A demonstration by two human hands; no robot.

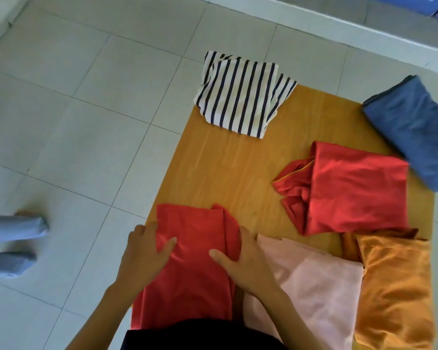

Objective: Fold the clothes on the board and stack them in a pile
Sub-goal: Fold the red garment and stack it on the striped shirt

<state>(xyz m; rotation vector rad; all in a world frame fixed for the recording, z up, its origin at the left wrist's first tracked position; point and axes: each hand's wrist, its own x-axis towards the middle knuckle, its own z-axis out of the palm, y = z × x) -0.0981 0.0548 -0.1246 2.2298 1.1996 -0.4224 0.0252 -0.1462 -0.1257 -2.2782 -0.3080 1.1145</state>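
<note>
I see both hands, left hand (147, 251) and right hand (243, 261), fingers spread flat on the red cotton garment (195, 269) at the wooden worktop (228, 168) near edge, nothing stacked yet, several clothes apparently folded.

I count six garments on the counter (228, 168). Two of them are red: one red garment (195, 274) lies under both my hands, and a second red garment (352, 188) sits folded beyond my right hand (248, 263). There is one pink garment (314, 294) just beside my right hand, and one orange garment (395, 294) past it, farther out on the same side. One striped garment (240, 97), white with dark lines, lies well ahead of my hands at the far edge. One blue garment (415, 132) rests folded far beyond my right hand. Two hands are in view, my left hand (147, 256) and my right. There is one counter.
</note>
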